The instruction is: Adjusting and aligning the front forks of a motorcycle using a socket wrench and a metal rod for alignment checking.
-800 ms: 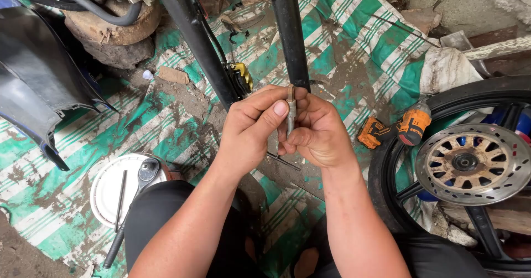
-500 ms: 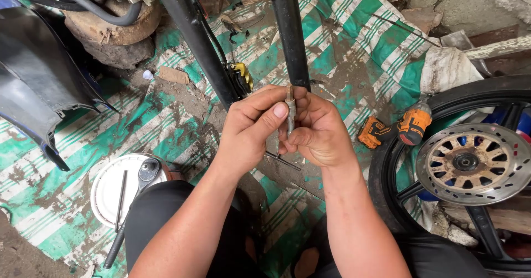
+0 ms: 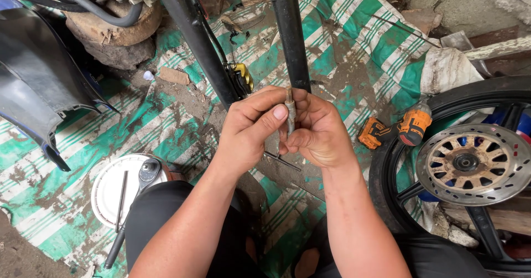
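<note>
left hand (image 3: pixel 249 126) | right hand (image 3: pixel 321 131) | both unmoved, still gripping metal rod (image 3: pixel 289 109)

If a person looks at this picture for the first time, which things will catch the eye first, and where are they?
In the centre, the left hand and the right hand close together around a thin metal rod at the lower end of a black fork tube. At the right lies a black wheel with a brake disc, and an orange cordless drill beside it, all on a green striped tarp.

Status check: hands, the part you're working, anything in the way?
Left hand and right hand both pinching a small metal rod below the right fork tube. Thin tool under hands. Wheel and drill aside, nothing blocking.
</note>
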